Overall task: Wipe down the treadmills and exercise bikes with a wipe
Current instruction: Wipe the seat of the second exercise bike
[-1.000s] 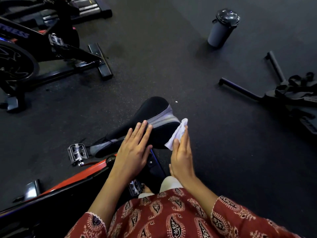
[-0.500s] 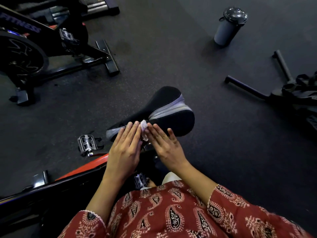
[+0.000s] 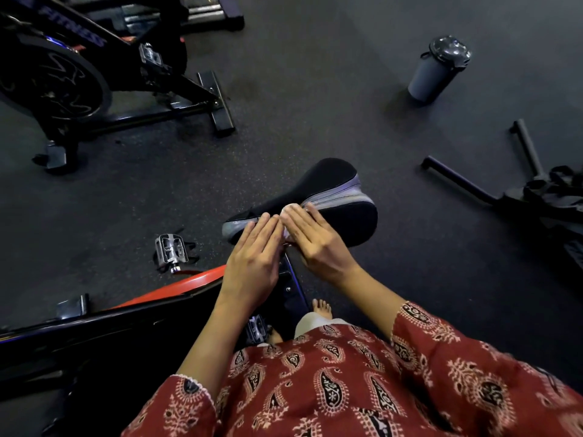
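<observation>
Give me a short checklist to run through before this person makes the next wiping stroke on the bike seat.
1. Wipe under a hand: ok. A white edge of the wipe shows at the fingertips of the right hand, pressed flat on the saddle.
2. Saddle steadied: ok. The left hand lies flat on its narrow end.
3. Wide rear of the saddle free for wiping: ok. Nothing lies on it.
4. Wipe clean and damp enough: cannot tell. The hands hide most of it.
5. Lidded tumbler out of the way: ok. It stands on the floor, well apart from the saddle.
</observation>
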`<state>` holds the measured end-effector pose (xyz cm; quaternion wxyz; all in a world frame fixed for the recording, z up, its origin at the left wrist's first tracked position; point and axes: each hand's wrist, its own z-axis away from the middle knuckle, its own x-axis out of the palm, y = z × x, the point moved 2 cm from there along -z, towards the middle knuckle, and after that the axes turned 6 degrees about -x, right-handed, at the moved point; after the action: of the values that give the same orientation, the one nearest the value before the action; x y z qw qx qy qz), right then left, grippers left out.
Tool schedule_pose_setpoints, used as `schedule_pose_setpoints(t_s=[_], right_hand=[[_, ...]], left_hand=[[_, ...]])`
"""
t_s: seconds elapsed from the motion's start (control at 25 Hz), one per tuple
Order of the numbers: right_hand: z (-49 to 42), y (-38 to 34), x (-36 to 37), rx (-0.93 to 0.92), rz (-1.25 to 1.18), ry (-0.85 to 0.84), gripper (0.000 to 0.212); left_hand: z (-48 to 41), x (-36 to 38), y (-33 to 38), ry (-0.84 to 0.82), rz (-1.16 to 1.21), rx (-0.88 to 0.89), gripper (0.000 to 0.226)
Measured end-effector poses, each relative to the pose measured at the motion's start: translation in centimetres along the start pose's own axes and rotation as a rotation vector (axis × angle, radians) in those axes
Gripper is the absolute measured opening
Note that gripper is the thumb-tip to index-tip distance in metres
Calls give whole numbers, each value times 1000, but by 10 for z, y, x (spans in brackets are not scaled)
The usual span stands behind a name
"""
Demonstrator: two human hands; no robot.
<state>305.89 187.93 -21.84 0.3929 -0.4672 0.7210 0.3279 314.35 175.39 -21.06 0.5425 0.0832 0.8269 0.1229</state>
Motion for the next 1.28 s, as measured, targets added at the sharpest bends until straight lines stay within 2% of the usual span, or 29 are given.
schedule_pose_setpoints(t_s=[0.12, 0.2, 0.28, 0.36, 0.44, 0.52, 0.64, 0.8, 0.96, 1.08, 1.28], right_hand=[[44, 24, -21, 43, 95, -27, 48], [75, 36, -34, 134, 116, -49, 63], [78, 28, -29, 215, 122, -85, 73], [55, 10, -13, 269, 83, -122, 68], [21, -1, 1, 235, 61, -101, 59], [1, 1, 3, 110, 72, -14, 43], [30, 23, -15, -18, 95, 22, 32], [90, 54, -45, 14, 141, -26, 41], [56, 35, -19, -37, 72, 10, 38], [32, 28, -7, -81, 47, 17, 44], [77, 63, -28, -84, 35, 26, 49]], left_hand=[[1, 0, 0, 7, 22, -18, 42], [1, -1, 2, 5, 35, -27, 42], [1, -1, 3, 7, 48, -39, 42], [1, 0, 3, 13, 69, -50, 42], [1, 1, 4, 16, 82, -55, 42], [0, 2, 4, 10, 86, -57, 42], [3, 2, 5, 19, 77, -60, 43], [3, 2, 12, 33, 58, -100, 44], [2, 7, 21, 26, 55, -151, 46], [-1, 13, 34, 7, 70, -179, 47], [-9, 23, 56, -27, 100, -201, 49]])
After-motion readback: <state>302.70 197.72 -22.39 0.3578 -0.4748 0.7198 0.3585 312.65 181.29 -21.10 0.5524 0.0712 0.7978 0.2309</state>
